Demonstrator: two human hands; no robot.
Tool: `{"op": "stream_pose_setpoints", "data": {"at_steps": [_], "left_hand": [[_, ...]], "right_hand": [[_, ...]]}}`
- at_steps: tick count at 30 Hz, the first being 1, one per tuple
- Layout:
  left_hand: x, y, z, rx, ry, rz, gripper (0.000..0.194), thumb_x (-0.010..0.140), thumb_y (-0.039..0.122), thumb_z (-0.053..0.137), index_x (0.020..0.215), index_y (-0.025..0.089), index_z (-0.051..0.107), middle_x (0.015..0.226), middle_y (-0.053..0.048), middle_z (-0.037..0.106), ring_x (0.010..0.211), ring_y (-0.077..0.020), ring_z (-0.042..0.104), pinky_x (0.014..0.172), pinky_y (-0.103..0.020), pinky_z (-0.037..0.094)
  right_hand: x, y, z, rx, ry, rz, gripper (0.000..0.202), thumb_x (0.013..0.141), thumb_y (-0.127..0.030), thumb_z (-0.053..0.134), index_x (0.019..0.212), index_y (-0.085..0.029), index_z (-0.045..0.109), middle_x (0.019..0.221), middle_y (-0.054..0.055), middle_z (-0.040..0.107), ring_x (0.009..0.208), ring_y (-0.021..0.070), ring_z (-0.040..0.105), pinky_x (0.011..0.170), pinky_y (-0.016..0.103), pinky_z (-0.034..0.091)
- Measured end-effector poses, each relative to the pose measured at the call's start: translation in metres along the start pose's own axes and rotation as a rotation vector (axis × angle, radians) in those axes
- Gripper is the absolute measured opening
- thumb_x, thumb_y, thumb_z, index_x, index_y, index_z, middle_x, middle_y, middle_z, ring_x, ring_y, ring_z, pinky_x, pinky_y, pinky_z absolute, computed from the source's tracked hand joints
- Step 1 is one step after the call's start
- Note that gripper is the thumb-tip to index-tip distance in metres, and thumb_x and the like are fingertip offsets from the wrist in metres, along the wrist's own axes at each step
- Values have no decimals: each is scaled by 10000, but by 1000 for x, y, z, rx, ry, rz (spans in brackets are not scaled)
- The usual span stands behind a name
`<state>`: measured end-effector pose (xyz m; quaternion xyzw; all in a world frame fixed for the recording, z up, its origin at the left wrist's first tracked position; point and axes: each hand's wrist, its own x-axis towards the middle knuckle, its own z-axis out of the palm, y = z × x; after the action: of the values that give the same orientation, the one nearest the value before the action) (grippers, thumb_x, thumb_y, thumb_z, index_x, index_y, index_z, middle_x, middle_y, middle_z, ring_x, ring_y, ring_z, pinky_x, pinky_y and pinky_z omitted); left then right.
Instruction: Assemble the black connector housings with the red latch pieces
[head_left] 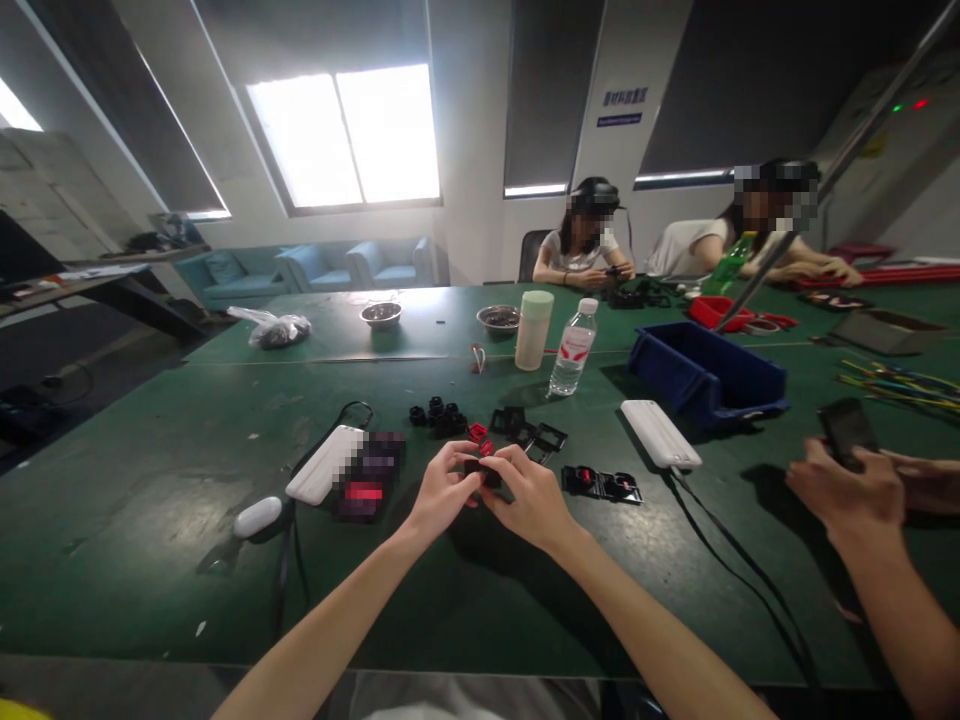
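My left hand (pixel 442 492) and my right hand (pixel 529 495) meet over the green table (pixel 150 540), both pinching one small black plastic part (pixel 482 472) with a red piece on it. Just beyond my fingers lie loose red pieces (pixel 478 432), a cluster of small black round parts (pixel 439 417) and black square frames (pixel 536 432). To the right of my right hand lies an assembled black part with red inserts (pixel 602 484).
A white power bank (pixel 325 464) and white case (pixel 257 516) lie at left, another white power bank (pixel 660 433) with a cable at right. Behind stand a water bottle (pixel 574 347), pale cup (pixel 534 330), blue bin (pixel 705 375). A neighbour's hand (pixel 851 485) holds a phone; two people sit across.
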<state>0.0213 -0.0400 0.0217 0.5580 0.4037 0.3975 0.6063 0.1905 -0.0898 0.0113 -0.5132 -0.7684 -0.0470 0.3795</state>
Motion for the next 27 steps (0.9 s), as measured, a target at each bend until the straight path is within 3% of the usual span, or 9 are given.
{"op": "stream_pose_setpoints", "data": {"at_steps": [5,11,18,27], "left_hand": [[-2,0,0,8,-8,-1,459,760,275,772,1186,182,632,1033,-52,681,680,-121,678,483,-192,562],[-1,-1,-2,-52,-76,-40,480,839,439,734,1226,180,616,1036,-62,681,791,-170,709,538,-242,616],[0,-4,-3,-5,-55,-54,477,764,269,767,1206,180,613,1024,-53,701,722,-140,704,532,-200,575],[1,-8,-6,38,-62,-80,462,776,302,794,1194,174,646,1008,-45,688,692,-127,706,576,-226,604]], "right_hand": [[1,0,-3,8,-56,9,236,950,-230,681,1184,-219,656,986,57,726,839,208,725,725,297,541],[2,2,-4,40,-72,37,218,967,-262,678,1182,-234,651,984,48,724,839,197,716,733,293,524],[0,0,-3,-1,-96,15,232,962,-279,701,1181,-225,649,995,40,717,811,185,701,703,276,485],[1,-1,-4,-36,-144,36,196,931,-264,712,1116,-212,671,968,38,718,815,184,691,706,276,460]]}}
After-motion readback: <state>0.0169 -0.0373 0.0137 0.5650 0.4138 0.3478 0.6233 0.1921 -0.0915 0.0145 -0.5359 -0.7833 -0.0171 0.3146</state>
